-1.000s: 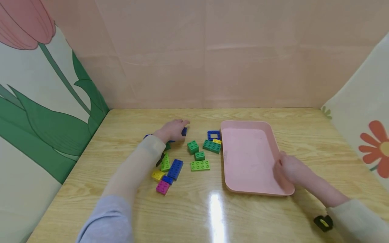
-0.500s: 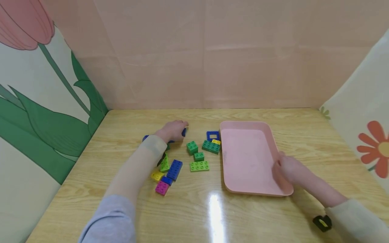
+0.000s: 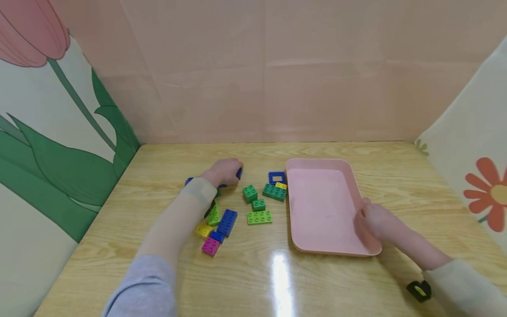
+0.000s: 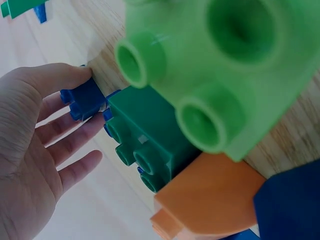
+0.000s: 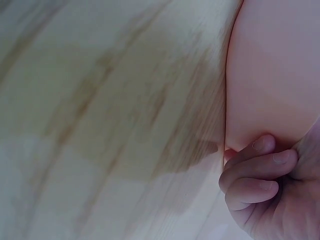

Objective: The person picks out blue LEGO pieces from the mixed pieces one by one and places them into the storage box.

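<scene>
My left hand (image 3: 222, 171) reaches to the far side of the brick pile and pinches a small blue brick (image 4: 85, 99) between thumb and fingers. Just beside it in the left wrist view lie a dark green brick (image 4: 150, 130), an orange piece (image 4: 210, 197) and, close to the camera, a light green brick (image 4: 180, 75). Over on the right, my right hand (image 3: 380, 221) holds the right wall of a pink tray (image 3: 325, 202). Its curled fingers show against the tray's side in the right wrist view. The left forearm hides part of the pile.
Between pile and tray lie green bricks (image 3: 250, 193), a lime brick (image 3: 259, 217) and a blue frame piece (image 3: 277, 178). Nearer sit a blue brick (image 3: 227, 223), a yellow one (image 3: 204, 230) and a magenta one (image 3: 211, 246). Fabric walls border the wooden table (image 3: 253, 281).
The fingers of my left hand have drawn in slightly around the blue brick. My right hand and the tray keep their place; the head view has shifted a little.
</scene>
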The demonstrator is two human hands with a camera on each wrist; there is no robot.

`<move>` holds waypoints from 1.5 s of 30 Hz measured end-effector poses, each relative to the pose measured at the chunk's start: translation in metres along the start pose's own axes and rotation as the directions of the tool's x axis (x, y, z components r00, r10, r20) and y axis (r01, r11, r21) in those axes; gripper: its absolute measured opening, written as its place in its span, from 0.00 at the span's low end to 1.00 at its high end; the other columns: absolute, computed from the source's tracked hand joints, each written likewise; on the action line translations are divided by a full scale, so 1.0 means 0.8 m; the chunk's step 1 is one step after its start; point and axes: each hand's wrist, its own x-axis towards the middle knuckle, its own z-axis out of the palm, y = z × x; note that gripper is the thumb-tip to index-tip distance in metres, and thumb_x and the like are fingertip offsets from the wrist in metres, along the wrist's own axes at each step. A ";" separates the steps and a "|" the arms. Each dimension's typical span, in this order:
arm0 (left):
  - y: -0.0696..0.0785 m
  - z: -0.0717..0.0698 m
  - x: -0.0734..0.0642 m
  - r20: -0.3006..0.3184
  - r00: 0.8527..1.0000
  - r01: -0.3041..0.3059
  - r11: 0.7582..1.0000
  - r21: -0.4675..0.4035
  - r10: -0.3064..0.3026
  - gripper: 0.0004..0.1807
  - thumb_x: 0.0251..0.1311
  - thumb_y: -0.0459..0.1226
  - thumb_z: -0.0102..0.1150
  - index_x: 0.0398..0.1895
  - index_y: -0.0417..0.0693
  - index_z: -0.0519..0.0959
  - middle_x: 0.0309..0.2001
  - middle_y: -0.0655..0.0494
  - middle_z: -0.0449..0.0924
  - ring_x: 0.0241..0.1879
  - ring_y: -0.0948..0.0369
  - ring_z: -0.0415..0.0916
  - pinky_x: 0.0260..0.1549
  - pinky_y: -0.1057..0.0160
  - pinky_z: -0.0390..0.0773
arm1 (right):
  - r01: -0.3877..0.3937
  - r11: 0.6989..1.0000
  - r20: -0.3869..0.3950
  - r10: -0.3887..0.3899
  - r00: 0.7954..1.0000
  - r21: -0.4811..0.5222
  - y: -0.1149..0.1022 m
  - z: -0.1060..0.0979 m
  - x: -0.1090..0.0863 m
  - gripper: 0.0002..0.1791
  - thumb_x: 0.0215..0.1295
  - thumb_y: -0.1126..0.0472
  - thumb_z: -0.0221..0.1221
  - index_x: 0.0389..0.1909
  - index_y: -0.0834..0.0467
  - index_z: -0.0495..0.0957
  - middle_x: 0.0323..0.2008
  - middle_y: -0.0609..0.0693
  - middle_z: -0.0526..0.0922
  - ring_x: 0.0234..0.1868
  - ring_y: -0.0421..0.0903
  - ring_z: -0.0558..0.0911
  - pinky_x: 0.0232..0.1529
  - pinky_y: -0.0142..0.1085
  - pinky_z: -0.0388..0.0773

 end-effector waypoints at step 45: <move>0.063 -0.079 0.022 -0.109 0.975 -0.181 0.977 0.114 0.194 0.23 0.69 0.40 0.56 0.64 0.42 0.70 0.56 0.48 0.76 0.54 0.54 0.74 0.53 0.58 0.73 | -0.064 0.998 0.077 0.064 0.995 -0.004 -0.003 -0.005 0.005 0.09 0.68 0.67 0.42 0.36 0.71 0.65 0.22 0.55 0.72 0.24 0.50 0.72 0.24 0.42 0.71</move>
